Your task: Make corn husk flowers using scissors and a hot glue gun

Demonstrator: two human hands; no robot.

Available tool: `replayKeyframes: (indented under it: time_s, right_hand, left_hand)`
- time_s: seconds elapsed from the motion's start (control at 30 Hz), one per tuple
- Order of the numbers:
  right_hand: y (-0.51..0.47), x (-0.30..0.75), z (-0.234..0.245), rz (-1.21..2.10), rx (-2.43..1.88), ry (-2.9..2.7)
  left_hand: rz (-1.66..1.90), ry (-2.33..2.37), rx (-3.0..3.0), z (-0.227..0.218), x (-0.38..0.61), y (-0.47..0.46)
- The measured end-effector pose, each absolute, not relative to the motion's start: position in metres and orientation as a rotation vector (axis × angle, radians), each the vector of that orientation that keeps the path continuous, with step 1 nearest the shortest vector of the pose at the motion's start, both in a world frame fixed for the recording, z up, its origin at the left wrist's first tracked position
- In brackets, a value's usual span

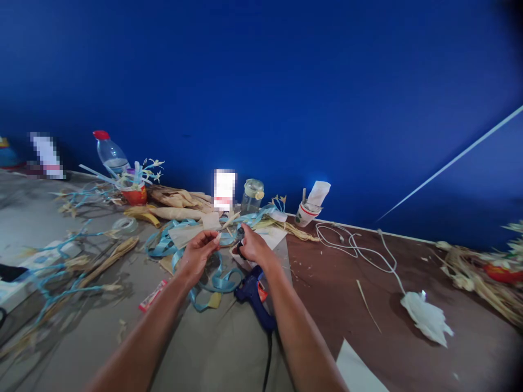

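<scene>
My left hand pinches a pale strip of corn husk between thumb and fingers, over a tangle of light blue ribbon. My right hand is closed a little to the right of it, fingers curled around something small that I cannot make out, close to a thin stick. A blue glue gun lies under my right forearm, its black cord running toward me. Both hands hover just above the grey mat.
Along the blue wall stand a plastic bottle with a red cap, a red cup of blue straws, a glass jar and a paper cup. Dried husks, tape roll, white cable, white husk flower.
</scene>
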State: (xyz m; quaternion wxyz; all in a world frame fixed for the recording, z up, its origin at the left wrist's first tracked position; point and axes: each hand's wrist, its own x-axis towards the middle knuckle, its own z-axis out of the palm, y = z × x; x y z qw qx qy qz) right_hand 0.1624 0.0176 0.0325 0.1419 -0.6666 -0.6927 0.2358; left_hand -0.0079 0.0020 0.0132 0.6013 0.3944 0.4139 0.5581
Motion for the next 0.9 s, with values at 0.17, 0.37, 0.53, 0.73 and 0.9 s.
replayKeyframes:
  time_s: [0.17,0.37,0.53,0.73,0.9]
  right_hand:
    - [0.012,0.149,0.042,0.246,-2.036,-1.976]
    - [0.01,0.141,0.038,0.225,-2.095,-1.955]
    - [0.016,0.152,0.029,0.433,-2.059,-1.999]
    - [0.023,0.167,0.033,0.913,-1.688,-1.967]
    - [0.016,0.15,0.042,1.123,-1.241,-1.676]
  left_hand:
    - [1.317,0.961,0.877,0.014,-0.008,0.002]
    - [1.333,0.952,0.878,0.012,-0.009,0.003]
    - [1.327,0.946,0.856,0.009,-0.009,0.003]
    - [1.31,0.963,0.856,0.011,-0.008,0.003]
    - [1.374,0.958,0.909,0.01,-0.006,0.004]
